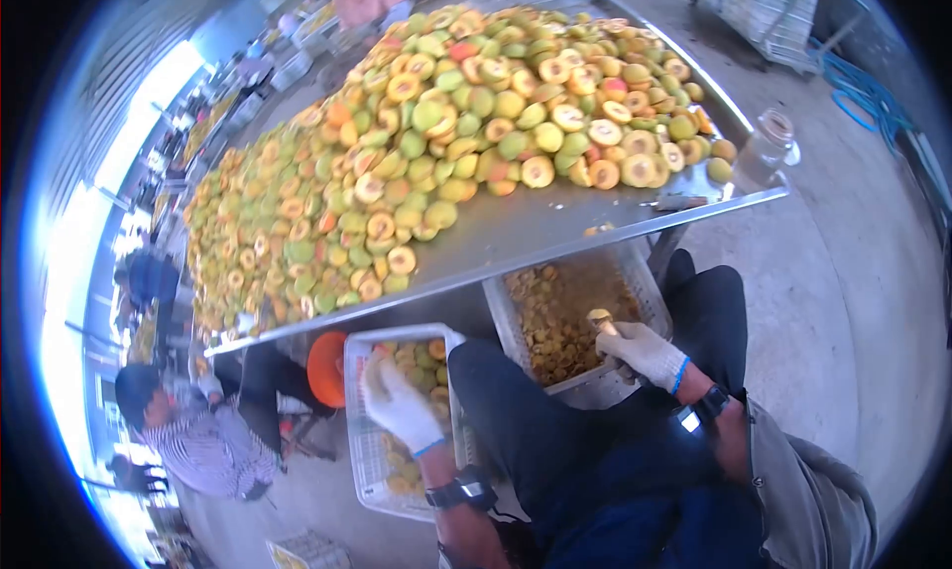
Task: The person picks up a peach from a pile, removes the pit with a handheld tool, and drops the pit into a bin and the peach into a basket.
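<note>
My left hand [399,407], in a white knit glove, is over a white plastic basket [358,470] of peach halves [426,362]. Its fingers stretch down toward the fruit, a little blurred, and nothing shows in them. My right hand [640,352], gloved too, is closed above the right side of a second white crate [508,323]. A small rounded yellowish piece of fruit [600,316] sticks out from its thumb side; the rest of what the fingers wrap is hidden. Brown peach pits and scraps [555,336] lie in that crate.
A metal table [486,247] carries a large heap of halved peaches [436,123]. On its right corner are a clear jar [766,142] and a small dark-handled tool [680,203]. An orange bucket [325,370] and a seated person [203,440] are at left. Blue hose [863,88] lies far right.
</note>
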`<state>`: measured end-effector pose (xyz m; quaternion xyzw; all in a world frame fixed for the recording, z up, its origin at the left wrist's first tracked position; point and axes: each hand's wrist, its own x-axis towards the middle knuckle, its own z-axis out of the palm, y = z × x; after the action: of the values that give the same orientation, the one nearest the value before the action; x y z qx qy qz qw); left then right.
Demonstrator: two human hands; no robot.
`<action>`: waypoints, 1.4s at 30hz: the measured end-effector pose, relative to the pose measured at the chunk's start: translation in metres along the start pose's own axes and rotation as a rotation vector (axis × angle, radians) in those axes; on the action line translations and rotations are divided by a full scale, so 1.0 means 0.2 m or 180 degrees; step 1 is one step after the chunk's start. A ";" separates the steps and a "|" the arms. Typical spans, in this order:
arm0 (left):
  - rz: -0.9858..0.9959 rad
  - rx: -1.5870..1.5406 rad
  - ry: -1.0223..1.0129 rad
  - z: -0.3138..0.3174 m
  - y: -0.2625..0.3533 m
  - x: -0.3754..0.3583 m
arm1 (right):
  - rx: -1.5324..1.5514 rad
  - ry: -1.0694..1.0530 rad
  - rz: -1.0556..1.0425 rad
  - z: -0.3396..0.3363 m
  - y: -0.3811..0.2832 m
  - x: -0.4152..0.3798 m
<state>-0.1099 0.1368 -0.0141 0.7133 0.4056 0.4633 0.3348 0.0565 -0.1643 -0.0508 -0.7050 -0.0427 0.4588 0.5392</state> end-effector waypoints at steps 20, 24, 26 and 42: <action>0.0597 0.1085 -0.2152 1.82 0.46 -0.02 | 0.1724 -0.0283 0.0289 -0.16 -0.02 -0.07; -0.0191 0.0734 -0.2100 2.11 0.34 -0.09 | 0.1735 -0.0034 0.0293 -0.15 -0.01 -0.03; -0.0218 0.0493 -0.1878 2.20 0.23 -0.11 | 0.2011 -0.0050 0.0281 -0.18 0.00 -0.04; -0.2648 -0.3633 -0.2504 0.90 0.44 -0.26 | 0.1141 0.0098 -0.0479 -0.16 -0.13 -0.21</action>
<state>0.0693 0.0324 -0.0216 0.3339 0.1912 0.1515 0.9105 0.0655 -0.1999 -0.0039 -0.5994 -0.0048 0.4066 0.6895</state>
